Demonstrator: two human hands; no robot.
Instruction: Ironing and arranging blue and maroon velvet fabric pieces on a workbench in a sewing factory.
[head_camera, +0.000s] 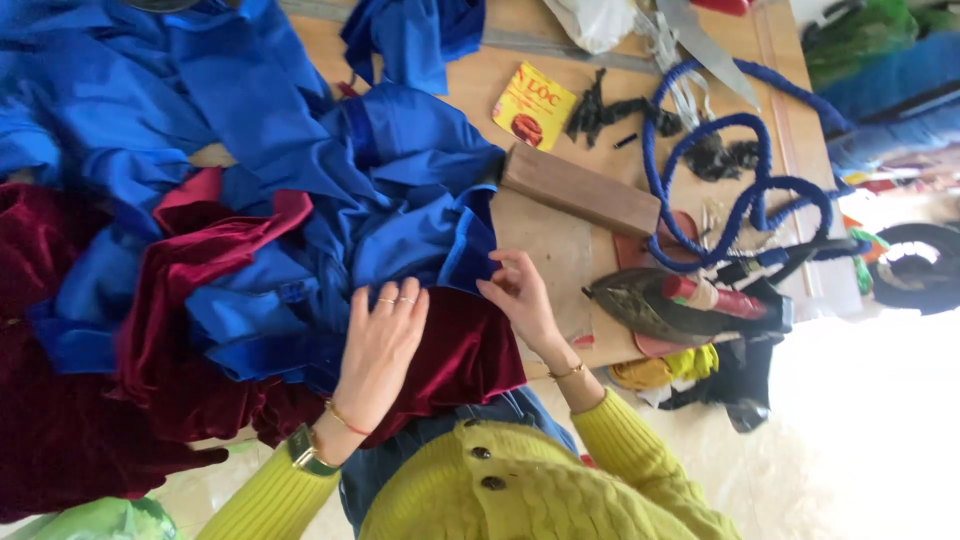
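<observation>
Left hand (378, 345) lay flat, fingers spread, pressing maroon velvet (455, 360); right hand (515, 290) pinched blue fabric's (420, 220) edge, apparently aligning pieces.

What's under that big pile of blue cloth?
Dark red velvet pokes out beneath the blue cloth, and the wooden table shows beside it. The left hand lies flat on the fabrics. Anything deeper is covered.

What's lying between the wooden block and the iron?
In the head view, bare tabletop and a loop of blue cord lie between the wooden block and the iron.
</observation>
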